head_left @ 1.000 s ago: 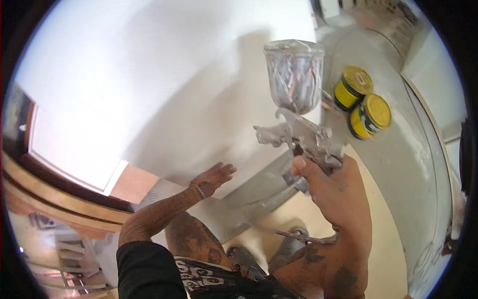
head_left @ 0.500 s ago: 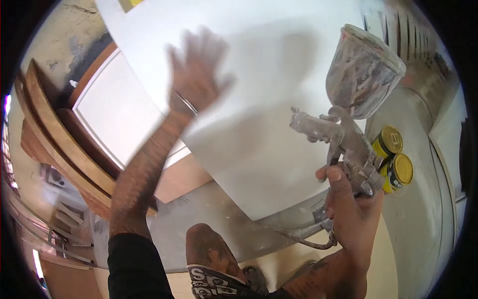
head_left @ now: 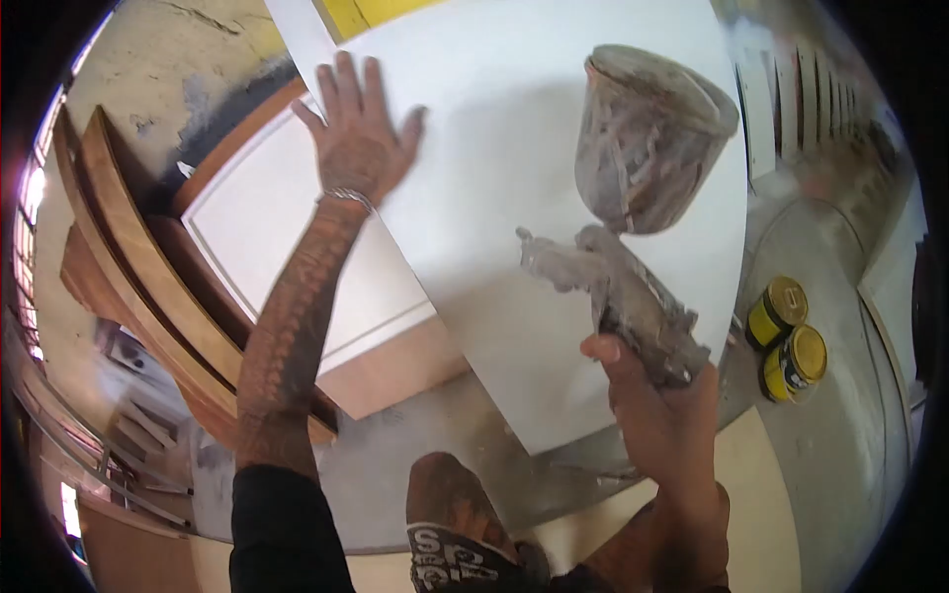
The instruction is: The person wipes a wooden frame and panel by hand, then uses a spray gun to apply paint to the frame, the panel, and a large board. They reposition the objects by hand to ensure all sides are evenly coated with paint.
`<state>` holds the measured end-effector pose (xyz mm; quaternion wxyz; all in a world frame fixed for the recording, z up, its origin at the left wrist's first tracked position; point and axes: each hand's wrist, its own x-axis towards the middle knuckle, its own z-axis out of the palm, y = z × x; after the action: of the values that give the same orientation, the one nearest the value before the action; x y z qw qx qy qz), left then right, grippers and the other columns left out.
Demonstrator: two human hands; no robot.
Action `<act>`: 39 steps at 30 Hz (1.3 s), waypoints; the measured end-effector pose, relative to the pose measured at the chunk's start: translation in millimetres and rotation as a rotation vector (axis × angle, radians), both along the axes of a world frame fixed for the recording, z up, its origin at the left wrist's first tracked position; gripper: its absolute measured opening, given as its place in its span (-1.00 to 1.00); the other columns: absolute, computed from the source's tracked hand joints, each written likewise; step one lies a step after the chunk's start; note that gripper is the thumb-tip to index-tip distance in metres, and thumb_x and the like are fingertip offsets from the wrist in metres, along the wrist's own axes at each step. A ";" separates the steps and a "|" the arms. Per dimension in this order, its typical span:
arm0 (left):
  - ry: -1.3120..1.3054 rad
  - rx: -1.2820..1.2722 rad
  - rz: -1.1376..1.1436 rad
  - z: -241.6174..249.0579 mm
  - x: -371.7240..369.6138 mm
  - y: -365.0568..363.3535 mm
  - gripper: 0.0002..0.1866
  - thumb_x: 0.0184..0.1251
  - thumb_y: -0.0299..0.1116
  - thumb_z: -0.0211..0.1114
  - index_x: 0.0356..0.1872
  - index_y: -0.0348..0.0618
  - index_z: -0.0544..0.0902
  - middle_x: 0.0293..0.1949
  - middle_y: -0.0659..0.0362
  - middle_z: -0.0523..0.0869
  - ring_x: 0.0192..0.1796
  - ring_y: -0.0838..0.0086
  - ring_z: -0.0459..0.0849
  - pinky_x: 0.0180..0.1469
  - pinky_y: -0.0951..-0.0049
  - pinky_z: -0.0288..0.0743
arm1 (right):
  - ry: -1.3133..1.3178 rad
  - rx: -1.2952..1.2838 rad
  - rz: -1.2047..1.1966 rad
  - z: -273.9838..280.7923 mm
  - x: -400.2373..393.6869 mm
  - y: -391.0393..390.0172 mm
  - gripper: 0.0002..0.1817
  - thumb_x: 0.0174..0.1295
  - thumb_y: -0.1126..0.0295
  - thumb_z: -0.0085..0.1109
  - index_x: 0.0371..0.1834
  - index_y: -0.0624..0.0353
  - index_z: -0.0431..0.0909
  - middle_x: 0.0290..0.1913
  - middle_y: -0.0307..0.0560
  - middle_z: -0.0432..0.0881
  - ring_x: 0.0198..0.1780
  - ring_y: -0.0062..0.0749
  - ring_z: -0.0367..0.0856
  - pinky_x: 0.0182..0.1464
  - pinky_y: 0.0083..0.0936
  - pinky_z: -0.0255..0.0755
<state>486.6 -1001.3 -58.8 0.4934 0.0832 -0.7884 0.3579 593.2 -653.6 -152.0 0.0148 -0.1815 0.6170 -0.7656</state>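
Note:
My left hand (head_left: 361,138) has its fingers spread over the left edge of a large white panel (head_left: 494,128), palm down; whether it touches the surface is hard to tell. A twisted bracelet circles that wrist. My right hand (head_left: 657,410) is wrapped round the handle of a paint-smeared spray gun (head_left: 623,292), whose nozzle points left. On top of the gun sits a dirty, tilted cup (head_left: 652,138). Behind the gun lies the white panel.
Two yellow cans (head_left: 778,311) stand on the floor at the right. Curved wooden boards (head_left: 148,267) and a white framed panel (head_left: 287,237) lean at the left. Slatted pieces (head_left: 816,99) line the back right. A yellow piece (head_left: 371,14) shows at the top.
The spray gun, in my right hand, has moved left in view. My left hand, blurred before, is now sharper and a little further left and up. The view has shifted slightly.

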 end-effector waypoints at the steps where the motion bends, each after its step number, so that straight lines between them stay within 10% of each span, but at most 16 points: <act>1: -0.089 0.033 -0.044 -28.8 8.3 17.4 -0.16 0.39 0.23 0.04 0.50 -0.18 0.20 0.55 -0.18 0.04 0.58 -0.12 -0.04 0.46 -0.41 -0.19 | 0.006 0.029 -0.013 -1.8 -0.1 0.1 -0.81 0.33 0.33 0.32 -0.20 0.25 0.69 -0.54 -0.42 0.50 -0.57 -0.79 0.27 -0.51 -0.72 0.13; 4: -0.418 0.139 -0.208 -114.7 34.2 64.5 -0.15 0.29 0.21 0.17 0.45 -0.20 0.30 0.53 -0.18 0.10 0.57 -0.12 0.02 0.44 -0.40 -0.08 | -0.086 0.270 0.080 1.1 -4.7 15.8 -0.72 0.39 0.38 0.23 0.03 0.36 0.59 -0.35 -0.29 0.61 -0.33 -0.72 0.36 -0.28 -0.68 0.34; 14: -1.109 -0.187 -0.466 -425.9 83.7 116.4 -0.23 0.44 0.01 0.06 0.54 -0.16 0.10 0.58 0.10 0.05 0.61 0.24 -0.04 0.61 0.03 -0.17 | -0.362 0.738 0.100 -75.0 -23.2 61.6 -0.60 0.33 0.14 0.28 0.00 0.27 0.63 -0.47 -0.24 0.56 -0.42 -0.62 0.35 -0.32 -0.54 0.34; 19: -1.246 -0.499 -0.439 -561.1 88.2 155.6 -0.33 0.50 -0.15 -0.03 0.55 -0.14 0.07 0.58 0.11 0.05 0.61 0.31 -0.01 0.61 0.11 -0.14 | -0.314 0.715 0.054 -132.3 -15.9 92.8 -0.59 0.33 0.17 0.25 0.05 0.27 0.61 -0.31 0.12 0.71 -0.32 -0.22 0.62 -0.14 -0.36 0.49; 27: -1.696 0.070 -0.798 -629.6 57.8 232.5 -0.46 0.40 -0.30 0.05 0.39 -0.16 0.35 0.41 0.05 0.40 0.44 0.24 0.36 0.55 0.25 0.08 | -0.495 0.734 -0.120 -104.9 -1.7 125.1 -0.64 0.37 0.26 0.24 0.07 0.32 0.60 -0.28 0.02 0.73 -0.27 -0.40 0.60 -0.10 -0.42 0.48; 32: -1.681 1.005 -0.792 -611.2 20.5 332.8 -0.38 0.21 -0.42 0.15 0.38 -0.04 0.40 0.35 -0.06 0.43 0.41 0.23 0.39 0.49 0.13 0.15 | -0.708 0.520 -0.226 -93.1 -7.3 142.0 -0.71 0.37 0.33 0.27 -0.02 0.35 0.63 -0.28 -0.22 0.68 -0.25 -0.64 0.50 -0.16 -0.60 0.41; 36: -1.696 0.671 -0.843 -563.7 23.6 373.2 -0.25 0.16 -0.37 0.22 0.46 0.05 0.27 0.43 -0.01 0.30 0.49 0.15 0.23 0.48 -0.02 0.09 | -0.521 0.402 -0.369 -107.5 -13.2 144.5 -0.68 0.38 0.18 0.25 -0.28 0.28 0.70 -0.69 -0.37 0.44 -0.69 -0.74 0.28 -0.64 -0.70 0.09; 39: -1.698 0.447 -0.880 -559.3 20.8 398.0 -0.15 0.12 -0.34 0.26 0.52 0.12 0.19 0.48 0.01 0.21 0.54 0.10 0.13 0.47 -0.12 0.05 | -0.538 0.378 -0.435 -104.2 -18.0 153.6 -0.68 0.38 0.19 0.25 -0.27 0.29 0.71 -0.68 -0.36 0.45 -0.69 -0.74 0.28 -0.64 -0.69 0.11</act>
<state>507.4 -603.4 -618.1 -0.1753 -0.4116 -0.8912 -0.0746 575.2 -500.0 -256.2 0.0465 0.1664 0.7454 -0.6438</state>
